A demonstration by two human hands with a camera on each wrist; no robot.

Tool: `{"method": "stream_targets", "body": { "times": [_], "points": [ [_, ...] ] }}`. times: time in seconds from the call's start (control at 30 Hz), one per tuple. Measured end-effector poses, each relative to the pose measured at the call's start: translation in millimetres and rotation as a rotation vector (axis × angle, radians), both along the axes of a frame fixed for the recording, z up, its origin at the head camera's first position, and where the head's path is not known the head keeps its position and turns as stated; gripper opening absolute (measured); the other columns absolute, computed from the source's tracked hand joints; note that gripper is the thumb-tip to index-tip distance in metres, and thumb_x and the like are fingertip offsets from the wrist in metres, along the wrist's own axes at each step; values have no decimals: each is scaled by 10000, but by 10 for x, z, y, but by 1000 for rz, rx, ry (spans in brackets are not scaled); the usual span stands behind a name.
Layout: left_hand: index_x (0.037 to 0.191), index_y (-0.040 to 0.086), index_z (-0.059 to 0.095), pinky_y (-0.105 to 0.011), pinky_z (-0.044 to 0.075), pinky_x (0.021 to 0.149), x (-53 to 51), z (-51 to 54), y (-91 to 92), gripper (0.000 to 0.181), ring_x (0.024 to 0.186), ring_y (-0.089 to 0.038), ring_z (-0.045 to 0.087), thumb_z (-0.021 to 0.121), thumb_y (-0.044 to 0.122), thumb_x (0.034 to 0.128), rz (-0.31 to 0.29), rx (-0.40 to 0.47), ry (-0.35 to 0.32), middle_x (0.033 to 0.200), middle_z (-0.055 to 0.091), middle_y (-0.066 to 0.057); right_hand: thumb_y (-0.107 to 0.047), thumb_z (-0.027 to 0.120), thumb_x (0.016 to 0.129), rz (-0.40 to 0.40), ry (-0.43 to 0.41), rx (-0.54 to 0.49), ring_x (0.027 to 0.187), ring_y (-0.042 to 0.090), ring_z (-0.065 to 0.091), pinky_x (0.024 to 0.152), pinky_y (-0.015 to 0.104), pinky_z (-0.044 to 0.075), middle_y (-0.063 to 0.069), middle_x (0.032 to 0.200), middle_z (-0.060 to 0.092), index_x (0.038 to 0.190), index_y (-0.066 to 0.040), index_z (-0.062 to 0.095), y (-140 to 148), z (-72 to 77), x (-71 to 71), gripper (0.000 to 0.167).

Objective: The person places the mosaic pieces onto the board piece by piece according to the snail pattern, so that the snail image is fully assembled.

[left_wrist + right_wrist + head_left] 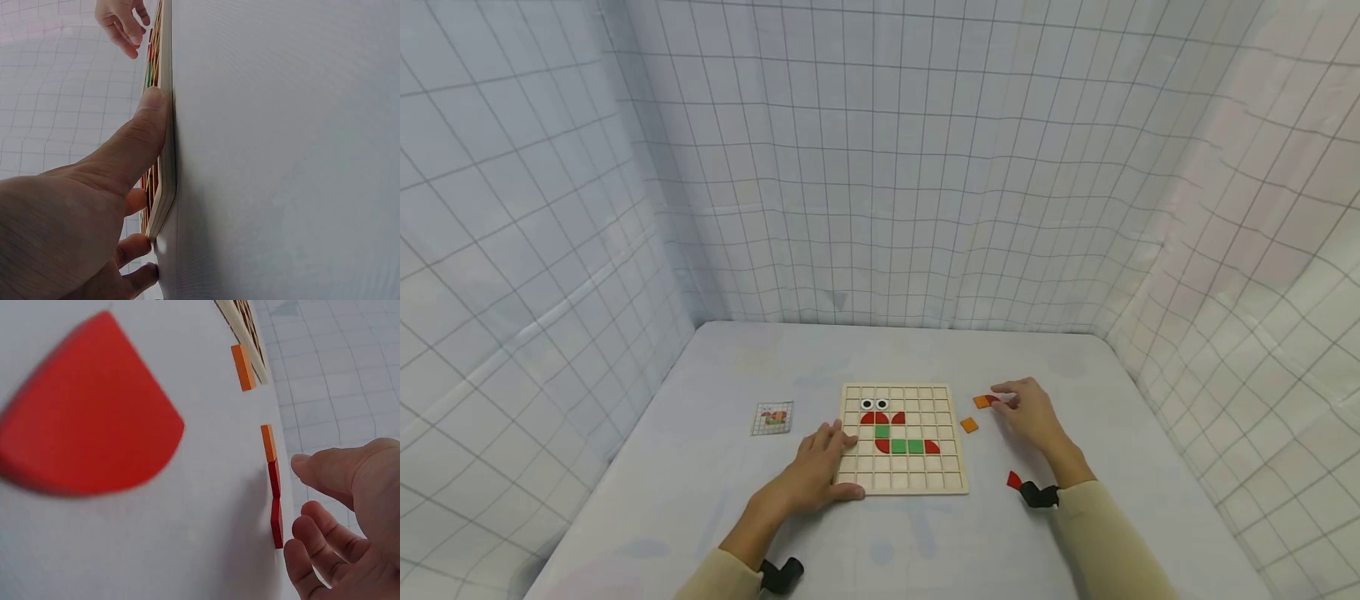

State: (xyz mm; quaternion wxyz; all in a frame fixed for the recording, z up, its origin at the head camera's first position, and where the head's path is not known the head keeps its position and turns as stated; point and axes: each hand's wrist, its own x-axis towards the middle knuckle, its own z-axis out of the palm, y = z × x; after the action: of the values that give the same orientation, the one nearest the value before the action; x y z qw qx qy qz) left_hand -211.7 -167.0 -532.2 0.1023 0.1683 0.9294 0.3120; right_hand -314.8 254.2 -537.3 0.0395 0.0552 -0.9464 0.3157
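Note:
My left hand [816, 473] rests on the left side of a wooden grid board [955, 482]. Its thumb lies on the near edge, the other fingers along the left edge. On the board are two eye pieces [882, 404], several red quarter-circle pieces [932, 447] and three green squares [898, 447]. Right of the board, my right hand [1028, 417] hovers over two red pieces [277, 523] that touch end to end beside an orange piece [269, 444]. In the right wrist view its thumb and fingers are spread, with a gap to the pieces.
Another orange piece [969, 425] lies close to the board's right edge. A separate red quarter-circle piece [1014, 480] is nearer, by the right wrist's black camera mount [1039, 495]. A small printed pattern card [772, 418] lies left of the board. Grid-patterned curtains [880, 208] enclose the table.

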Motion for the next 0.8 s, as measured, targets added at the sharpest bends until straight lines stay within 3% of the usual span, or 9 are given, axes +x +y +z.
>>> {"method": "stream_targets", "body": {
  "times": [0.1,0.27,0.53,0.8],
  "points": [
    [1642,7,575,-800,301,1375,-1,6,0,864,1716,-639,287,960,399,976,-3,3,5,1860,296,-356,-142,788,1109,-24,-6,13,1107,354,678,970,492,623,306,1441,654,1455,-16,787,97,-46,-28,368],
    [1641,7,574,-796,304,1376,-7,7,-1,862,1717,-635,288,960,397,977,-3,-1,7,1859,299,-351,-146,802,1088,-30,-1,13,1069,360,647,871,431,542,344,1370,647,1450,33,769,205,-85,-34,406],
    [1646,2,566,-798,287,1383,-7,40,-8,865,1724,-637,278,956,395,982,-9,1,-5,1862,287,-360,-113,778,1099,-57,-51,0,1137,388,699,961,534,632,288,1312,687,1380,21,797,235,-88,-3,312],
    [1642,11,566,-842,315,1331,-64,-146,-72,898,1683,-683,290,938,490,980,-47,27,46,1841,294,-386,-96,804,1096,-74,-77,-15,1058,310,711,952,449,634,209,1240,789,1299,5,821,221,-71,24,227]
  ]
}}
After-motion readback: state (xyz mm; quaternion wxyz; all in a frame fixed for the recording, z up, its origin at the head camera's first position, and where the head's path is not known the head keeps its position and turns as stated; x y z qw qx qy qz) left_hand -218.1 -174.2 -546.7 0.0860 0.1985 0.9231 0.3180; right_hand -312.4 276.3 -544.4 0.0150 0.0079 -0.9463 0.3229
